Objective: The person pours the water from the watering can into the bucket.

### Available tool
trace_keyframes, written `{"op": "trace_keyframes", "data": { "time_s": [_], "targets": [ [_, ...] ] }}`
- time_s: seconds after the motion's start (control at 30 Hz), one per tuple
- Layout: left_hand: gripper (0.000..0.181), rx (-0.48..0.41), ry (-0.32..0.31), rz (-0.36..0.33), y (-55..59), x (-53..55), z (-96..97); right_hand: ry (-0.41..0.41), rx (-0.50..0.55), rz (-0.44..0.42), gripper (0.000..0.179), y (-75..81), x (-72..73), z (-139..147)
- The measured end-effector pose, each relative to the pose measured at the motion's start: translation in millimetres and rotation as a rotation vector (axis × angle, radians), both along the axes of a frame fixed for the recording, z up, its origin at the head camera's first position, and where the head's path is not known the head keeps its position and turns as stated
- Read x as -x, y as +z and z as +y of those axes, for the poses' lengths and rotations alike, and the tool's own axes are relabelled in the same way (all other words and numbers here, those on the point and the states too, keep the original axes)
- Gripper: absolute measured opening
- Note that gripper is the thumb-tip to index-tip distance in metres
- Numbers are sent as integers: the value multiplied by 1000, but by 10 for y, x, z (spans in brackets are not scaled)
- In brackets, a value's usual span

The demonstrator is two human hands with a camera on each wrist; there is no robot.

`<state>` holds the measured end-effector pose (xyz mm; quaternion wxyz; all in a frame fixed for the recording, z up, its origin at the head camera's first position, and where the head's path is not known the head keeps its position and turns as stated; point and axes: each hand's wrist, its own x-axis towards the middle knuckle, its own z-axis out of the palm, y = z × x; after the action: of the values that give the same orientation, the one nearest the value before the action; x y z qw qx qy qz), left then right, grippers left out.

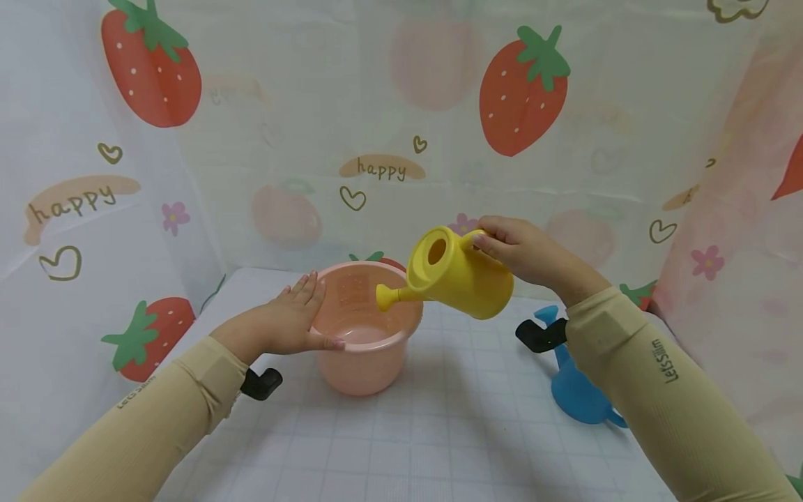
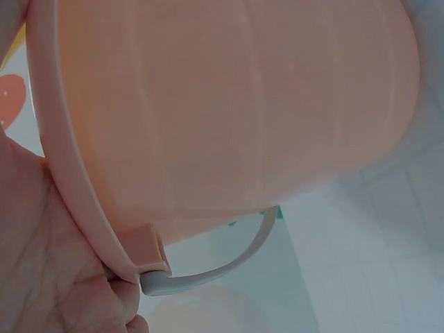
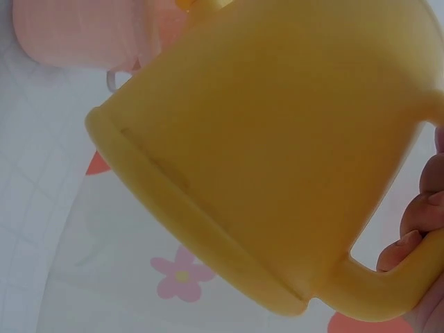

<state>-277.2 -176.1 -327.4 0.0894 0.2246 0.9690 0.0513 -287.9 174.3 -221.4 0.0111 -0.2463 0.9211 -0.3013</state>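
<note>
A pink bucket [image 1: 360,373] stands upright on the table. My left hand [image 1: 279,322] rests against the left side of its rim, fingers straight and thumb along the near edge; the left wrist view shows the palm at the rim [image 2: 69,159] beside the grey bail handle [image 2: 222,267]. With my right hand [image 1: 527,252] I grip the handle of a yellow watering can [image 1: 479,282]. The can is raised and tilted left, its spout [image 1: 385,298] over the bucket's opening. In the right wrist view, fingers [image 3: 423,211] wrap around the can's handle.
A blue watering can [image 1: 580,394] stands on the table at the right, partly hidden behind my right forearm. The table has a white gridded cover [image 1: 439,439]. Strawberry-printed cloth [image 1: 301,125] hangs at the back and on both sides.
</note>
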Motion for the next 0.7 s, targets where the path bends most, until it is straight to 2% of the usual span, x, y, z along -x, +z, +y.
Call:
{"op": "trace_keyframes", "data": {
  "time_s": [0.7],
  "targets": [
    [124, 17, 3, -9, 21, -24, 5, 19, -6, -28, 27, 20, 5, -3]
  ]
}}
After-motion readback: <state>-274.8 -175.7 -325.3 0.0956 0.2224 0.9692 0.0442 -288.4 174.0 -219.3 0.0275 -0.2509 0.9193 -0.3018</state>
